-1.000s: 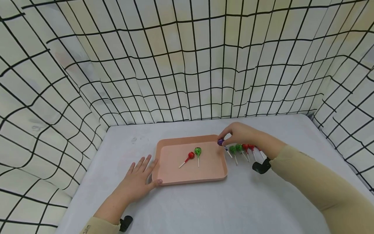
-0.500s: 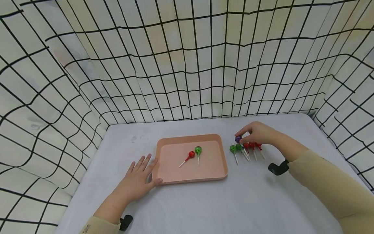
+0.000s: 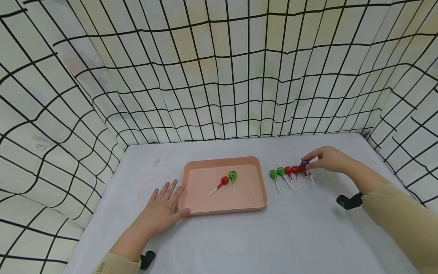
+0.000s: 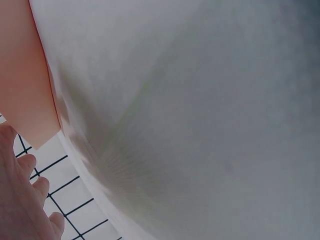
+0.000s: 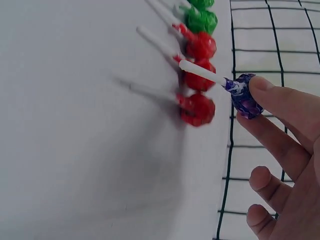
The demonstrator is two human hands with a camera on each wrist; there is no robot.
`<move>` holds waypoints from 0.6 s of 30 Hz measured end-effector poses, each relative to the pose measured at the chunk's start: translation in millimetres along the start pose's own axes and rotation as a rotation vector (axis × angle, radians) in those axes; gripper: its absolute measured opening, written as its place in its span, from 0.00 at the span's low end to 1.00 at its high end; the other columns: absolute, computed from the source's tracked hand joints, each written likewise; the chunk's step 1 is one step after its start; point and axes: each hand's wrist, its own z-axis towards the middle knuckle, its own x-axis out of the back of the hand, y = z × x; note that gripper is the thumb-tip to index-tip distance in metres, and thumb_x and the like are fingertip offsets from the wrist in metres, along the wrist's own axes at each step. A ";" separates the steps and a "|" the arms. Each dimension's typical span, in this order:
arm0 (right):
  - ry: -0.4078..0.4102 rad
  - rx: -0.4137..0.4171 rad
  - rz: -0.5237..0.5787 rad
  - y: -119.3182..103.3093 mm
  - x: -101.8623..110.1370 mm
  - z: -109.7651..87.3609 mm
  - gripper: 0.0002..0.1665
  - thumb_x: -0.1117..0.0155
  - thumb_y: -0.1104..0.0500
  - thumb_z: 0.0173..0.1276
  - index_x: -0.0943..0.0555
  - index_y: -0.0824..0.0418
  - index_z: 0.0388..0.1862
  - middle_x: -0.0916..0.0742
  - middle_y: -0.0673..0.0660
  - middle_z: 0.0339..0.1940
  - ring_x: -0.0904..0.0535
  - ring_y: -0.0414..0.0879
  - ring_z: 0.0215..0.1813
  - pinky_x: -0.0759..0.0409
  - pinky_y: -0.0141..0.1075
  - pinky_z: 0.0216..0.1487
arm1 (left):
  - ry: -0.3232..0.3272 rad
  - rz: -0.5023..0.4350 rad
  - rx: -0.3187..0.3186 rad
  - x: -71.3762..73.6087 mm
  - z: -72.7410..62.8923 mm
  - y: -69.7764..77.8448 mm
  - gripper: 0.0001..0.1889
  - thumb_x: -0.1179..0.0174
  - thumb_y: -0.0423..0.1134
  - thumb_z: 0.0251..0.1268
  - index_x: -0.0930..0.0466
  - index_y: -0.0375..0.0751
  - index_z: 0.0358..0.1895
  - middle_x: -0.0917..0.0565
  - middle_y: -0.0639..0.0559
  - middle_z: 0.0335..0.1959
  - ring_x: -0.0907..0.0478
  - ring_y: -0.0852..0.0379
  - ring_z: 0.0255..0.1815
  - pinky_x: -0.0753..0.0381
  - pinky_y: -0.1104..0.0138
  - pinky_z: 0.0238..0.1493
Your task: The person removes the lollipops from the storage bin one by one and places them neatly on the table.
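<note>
Between thumb and forefinger my right hand [image 3: 330,159] pinches a purple-wrapped lollipop [image 5: 246,95] by its head, the white stick pointing away from the palm. It hangs above the right end of a row of lollipops, partly covering the last red lollipop [image 5: 198,110] in the head view. Further left in that row lie more red ones and a green lollipop [image 3: 273,174] at the end. My left hand [image 3: 163,209] lies with fingers spread at the left edge of a pink tray [image 3: 205,207]. On the tray are a red lollipop [image 3: 224,180] and a green lollipop [image 3: 232,175].
A white cloth covers the table [image 3: 239,243]. White walls with a black grid [image 3: 219,95] rise behind it and on both sides. The left wrist view shows mostly white cloth, the tray's edge [image 4: 25,75] and some fingers.
My right hand has carried the purple lollipop from the tray's right rim rightward, over the row, to its right end. The left hand and tray have stayed in place.
</note>
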 end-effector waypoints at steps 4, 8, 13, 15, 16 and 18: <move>0.020 -0.022 0.002 13.5 4.3 -6.2 0.25 0.30 0.46 0.66 0.16 0.56 0.58 0.18 0.65 0.60 0.26 0.63 0.59 0.21 0.57 0.52 | -0.002 0.002 0.002 -1.7 0.1 -0.7 0.48 0.53 0.74 0.63 0.46 0.49 0.79 0.50 0.44 0.81 0.55 0.39 0.80 0.58 0.39 0.75; 0.013 -0.034 0.007 22.6 8.2 -8.7 0.26 0.31 0.46 0.66 0.16 0.58 0.59 0.18 0.67 0.60 0.27 0.65 0.60 0.23 0.60 0.54 | 0.000 0.010 0.004 -4.0 0.8 -1.7 0.48 0.51 0.74 0.63 0.46 0.49 0.79 0.50 0.44 0.81 0.55 0.39 0.80 0.58 0.39 0.75; -0.009 -0.033 0.007 29.5 8.8 -8.0 0.26 0.31 0.47 0.67 0.16 0.60 0.59 0.18 0.68 0.60 0.28 0.68 0.63 0.27 0.65 0.58 | -0.003 0.004 0.008 -4.0 0.7 -1.7 0.48 0.51 0.74 0.63 0.46 0.49 0.79 0.50 0.44 0.81 0.56 0.39 0.80 0.58 0.39 0.75; -0.014 -0.036 0.004 31.4 7.3 -6.4 0.26 0.31 0.48 0.67 0.16 0.60 0.59 0.18 0.67 0.60 0.28 0.68 0.64 0.28 0.65 0.59 | -0.002 0.000 0.008 -3.8 0.8 -1.5 0.48 0.51 0.74 0.63 0.46 0.49 0.79 0.50 0.44 0.81 0.56 0.39 0.80 0.58 0.39 0.75; -0.018 -0.036 0.003 32.6 6.3 -5.3 0.25 0.32 0.48 0.67 0.16 0.60 0.58 0.18 0.67 0.60 0.29 0.68 0.64 0.28 0.65 0.60 | -0.001 0.000 0.008 -3.8 0.9 -1.4 0.48 0.51 0.74 0.63 0.45 0.49 0.79 0.50 0.44 0.81 0.56 0.39 0.80 0.58 0.39 0.75; -0.021 -0.041 0.004 34.4 4.4 -2.8 0.24 0.32 0.49 0.68 0.16 0.60 0.58 0.18 0.67 0.60 0.29 0.68 0.64 0.29 0.66 0.60 | -0.001 0.000 0.008 -3.6 1.0 -1.1 0.48 0.51 0.74 0.63 0.45 0.49 0.79 0.50 0.44 0.81 0.56 0.39 0.80 0.58 0.39 0.75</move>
